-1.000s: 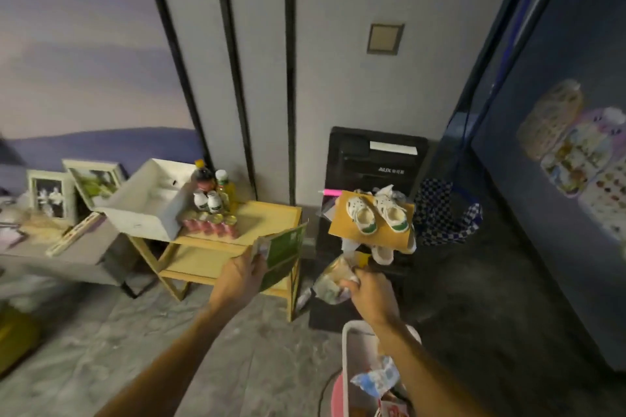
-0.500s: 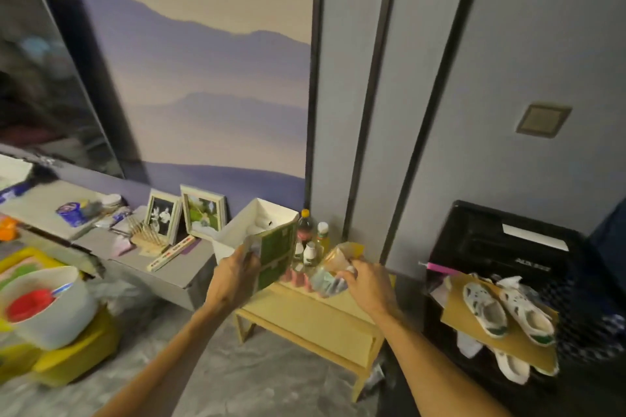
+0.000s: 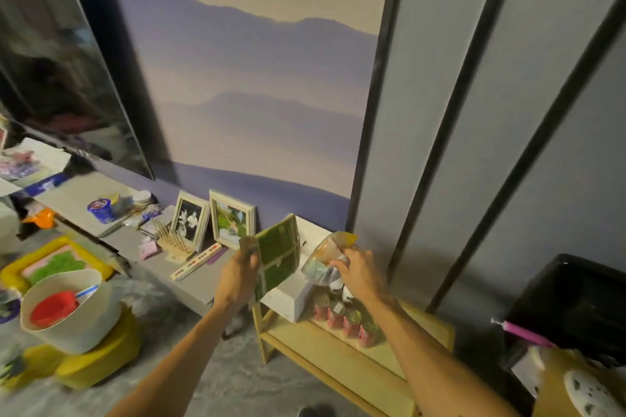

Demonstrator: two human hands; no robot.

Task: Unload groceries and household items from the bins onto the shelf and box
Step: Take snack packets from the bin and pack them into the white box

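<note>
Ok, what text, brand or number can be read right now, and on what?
No text is readable in this view.
On the flat green packet held by the left hand: print blurred.
On the clear plastic pouch held by the right hand: print blurred.
On the blue round tub on the grey counter: label too small.
On the red cans on the pale wooden shelf: labels blurred.

A black-and-white photo frame (image 3: 189,221) stands on the grey console (image 3: 78,193); a colour photo frame (image 3: 232,219) just right of it; a blue tub (image 3: 100,210) well left; a dark television (image 3: 50,61) above-left.
</note>
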